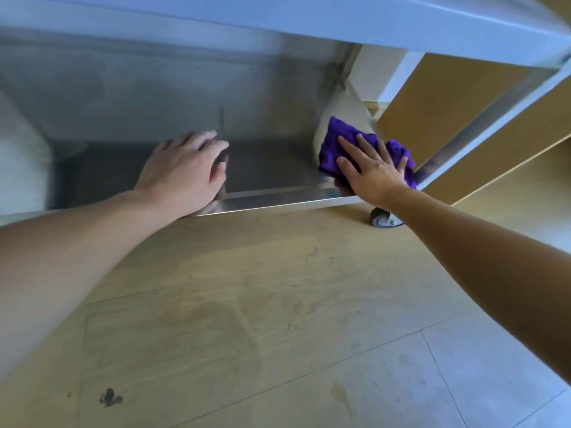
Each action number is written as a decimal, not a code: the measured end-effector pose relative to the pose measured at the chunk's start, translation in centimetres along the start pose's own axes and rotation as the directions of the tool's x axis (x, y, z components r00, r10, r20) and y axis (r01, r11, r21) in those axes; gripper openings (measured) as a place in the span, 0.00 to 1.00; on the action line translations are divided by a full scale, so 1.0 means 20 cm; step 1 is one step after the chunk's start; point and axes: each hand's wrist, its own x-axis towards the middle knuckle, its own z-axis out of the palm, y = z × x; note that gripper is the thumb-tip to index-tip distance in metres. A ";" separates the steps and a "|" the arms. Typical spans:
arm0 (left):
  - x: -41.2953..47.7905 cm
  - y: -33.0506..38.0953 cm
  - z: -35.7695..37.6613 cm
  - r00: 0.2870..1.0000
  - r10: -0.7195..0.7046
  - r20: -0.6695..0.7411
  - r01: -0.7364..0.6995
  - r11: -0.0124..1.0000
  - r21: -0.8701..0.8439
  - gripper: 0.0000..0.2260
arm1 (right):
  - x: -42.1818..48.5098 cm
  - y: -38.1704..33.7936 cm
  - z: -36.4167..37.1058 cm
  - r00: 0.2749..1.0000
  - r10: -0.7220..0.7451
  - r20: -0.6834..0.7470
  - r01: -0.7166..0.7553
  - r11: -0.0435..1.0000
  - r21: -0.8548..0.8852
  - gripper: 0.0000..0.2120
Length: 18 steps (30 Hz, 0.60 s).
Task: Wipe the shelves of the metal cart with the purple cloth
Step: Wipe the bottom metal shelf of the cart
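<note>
Steel bottom shelf [272,162] (dully reflective) above stained wooden floor [247,304].

Metal cart [278,199]: one. Shelves visible: two, lower shelf [272,162] and upper shelf [340,20]. Caster [381,218] under cart: one. Purple cloth [332,149]: one. Hands: two, left hand [185,171] and right hand [374,171].

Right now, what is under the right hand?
The purple cloth, pressed flat on the bottom shelf near its right corner. The right hand covers the cloth's middle; the shelf beneath is hidden.

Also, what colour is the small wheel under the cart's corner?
Grey, with a darker outer edge. The caster wheel shows best in the head view.
</note>
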 end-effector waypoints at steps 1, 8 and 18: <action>0.00 -0.02 0.01 1.000 -0.027 -0.002 0.027 1.000 0.002 0.18 | 0.04 0.01 0.00 1.000 0.017 0.005 -0.017 1.000 0.004 0.25; -0.01 -0.02 0.05 0.995 -0.104 0.005 0.104 0.994 -0.033 0.18 | 0.30 -0.29 0.01 0.999 0.045 -0.011 -0.045 0.998 0.037 0.25; 0.06 -0.04 0.00 0.996 -0.061 -0.062 0.065 0.996 0.054 0.11 | 0.38 -0.58 0.07 0.951 -0.293 -0.096 0.297 0.955 0.023 0.25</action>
